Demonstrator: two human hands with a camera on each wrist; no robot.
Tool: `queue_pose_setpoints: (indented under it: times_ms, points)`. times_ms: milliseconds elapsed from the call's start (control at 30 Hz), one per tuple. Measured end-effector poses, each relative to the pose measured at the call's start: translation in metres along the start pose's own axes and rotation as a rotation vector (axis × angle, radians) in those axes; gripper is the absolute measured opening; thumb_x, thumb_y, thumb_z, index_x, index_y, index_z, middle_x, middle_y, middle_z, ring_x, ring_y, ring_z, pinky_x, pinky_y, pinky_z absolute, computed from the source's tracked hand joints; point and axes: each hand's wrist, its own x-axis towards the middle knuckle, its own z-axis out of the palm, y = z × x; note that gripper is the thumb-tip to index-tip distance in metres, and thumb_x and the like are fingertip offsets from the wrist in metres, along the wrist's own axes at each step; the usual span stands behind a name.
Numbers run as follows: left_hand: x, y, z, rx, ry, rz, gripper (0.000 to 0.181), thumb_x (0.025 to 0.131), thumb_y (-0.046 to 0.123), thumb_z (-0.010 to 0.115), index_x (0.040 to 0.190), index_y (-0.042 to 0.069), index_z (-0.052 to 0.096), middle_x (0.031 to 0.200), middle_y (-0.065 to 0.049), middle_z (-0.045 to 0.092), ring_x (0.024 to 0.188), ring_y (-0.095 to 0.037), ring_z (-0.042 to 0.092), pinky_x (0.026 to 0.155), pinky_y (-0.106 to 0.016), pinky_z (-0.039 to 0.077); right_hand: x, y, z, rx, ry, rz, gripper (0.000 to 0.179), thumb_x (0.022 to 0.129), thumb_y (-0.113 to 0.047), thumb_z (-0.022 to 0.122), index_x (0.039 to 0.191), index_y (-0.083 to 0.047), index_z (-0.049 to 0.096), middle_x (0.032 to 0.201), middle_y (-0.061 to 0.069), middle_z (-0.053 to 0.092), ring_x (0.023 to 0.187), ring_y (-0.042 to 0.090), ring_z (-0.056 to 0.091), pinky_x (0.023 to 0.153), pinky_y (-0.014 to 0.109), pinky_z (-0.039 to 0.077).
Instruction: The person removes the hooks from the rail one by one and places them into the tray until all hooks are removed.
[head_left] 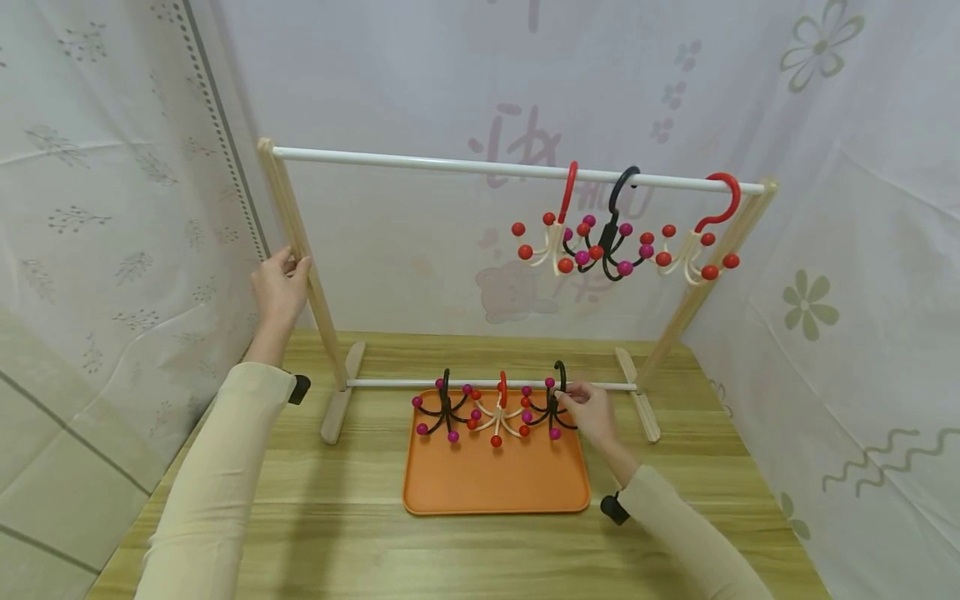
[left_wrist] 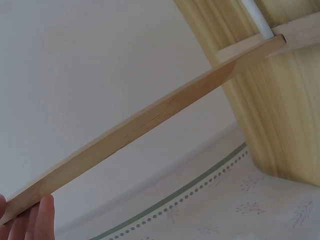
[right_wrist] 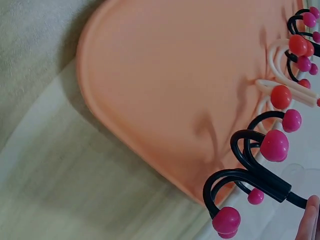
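While the left hand (head_left: 279, 287) grips the rack's left wooden post (head_left: 324, 325) partway up, fingers and thumb curled round it, the right hand (head_left: 592, 414) pinches the right black hanger (head_left: 552, 407) near its hook. That hanger has curved arms tipped with magenta balls and is over the back right corner of the orange tray (head_left: 495, 479), in front of the white lower bar (head_left: 390, 383). It lies to the left of the right hand, directly at the fingertips, and well apart from the left hand. Just beside it, along the tray's back edge, are the pale hanger (head_left: 498, 408) with a red hook and red balls and, nearer the back left corner, the left black hanger (head_left: 446, 406). Whether these two hook over the lower bar I cannot tell.

The rack's feet stand toward the back edge of the worktop (head_left: 450, 558), with the tray between them and reaching farther forward. From the white upper bar (head_left: 420, 162), toward the right post (head_left: 678, 321), hang three more: a pale red-hooked hanger (head_left: 555, 242), a black hanger (head_left: 608, 240) and another pale red-hooked one (head_left: 692, 246), nearest that post.
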Motion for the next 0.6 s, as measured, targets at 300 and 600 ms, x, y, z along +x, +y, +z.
queue_pose_setpoints:
  times_ms: [300, 600]
  points:
    - [0.0, 0.0002, 0.0004, 0.003, -0.002, -0.008, 0.033, 0.093, 0.022, 0.045, 0.112, -0.004, 0.054, 0.115, -0.022, 0.053, 0.105, -0.032, 0.051, 0.084, -0.041, 0.044, -0.0051, 0.0018, 0.0048, -0.032, 0.016, 0.019, 0.015, 0.077, -0.018, 0.069, 0.083, -0.004, 0.065, 0.077, 0.005, 0.064, 0.068, 0.016, 0.059, 0.051, 0.026, 0.047]
    - [0.0005, 0.001, 0.0004, 0.009, 0.01, 0.003, 0.03, 0.093, 0.022, 0.045, 0.104, -0.004, 0.056, 0.113, -0.023, 0.054, 0.104, -0.033, 0.051, 0.083, -0.042, 0.044, -0.0076, 0.0028, 0.0058, -0.024, 0.027, 0.004, 0.014, 0.077, -0.015, 0.07, 0.082, -0.003, 0.065, 0.076, 0.007, 0.064, 0.068, 0.018, 0.06, 0.052, 0.026, 0.047]
